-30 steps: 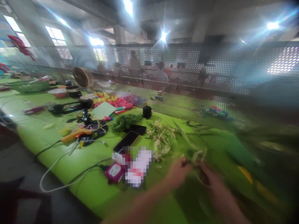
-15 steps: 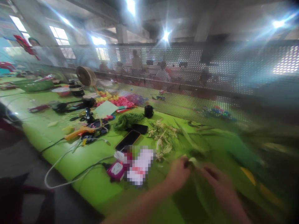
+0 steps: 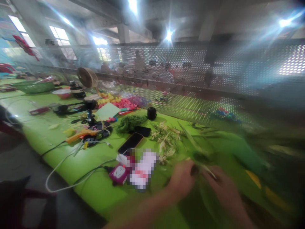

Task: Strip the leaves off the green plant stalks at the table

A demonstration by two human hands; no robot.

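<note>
My left hand [image 3: 182, 179] and my right hand [image 3: 222, 190] meet low in the view over the green table [image 3: 71, 165]. Both close on a thin pale green leaf strip [image 3: 205, 168] that runs between them. The fingers are blurred by motion, and the pinch shows only roughly. Just beyond my hands lies a heap of pale leaf scraps [image 3: 166, 140]. Long green leaves [image 3: 197, 146] stretch off to the right.
Two phones [image 3: 131, 143] lie left of the scraps, with a pink charger [image 3: 118, 174], white cables [image 3: 71, 160], an orange tool [image 3: 77, 136], green yarn [image 3: 130, 122], a black cup [image 3: 151, 113] and coloured pieces [image 3: 119, 102]. A perforated metal screen [image 3: 190, 82] borders the table; people sit behind it.
My hands have shifted slightly lower and the leaf strip now lies angled between them. The view has barely moved.
</note>
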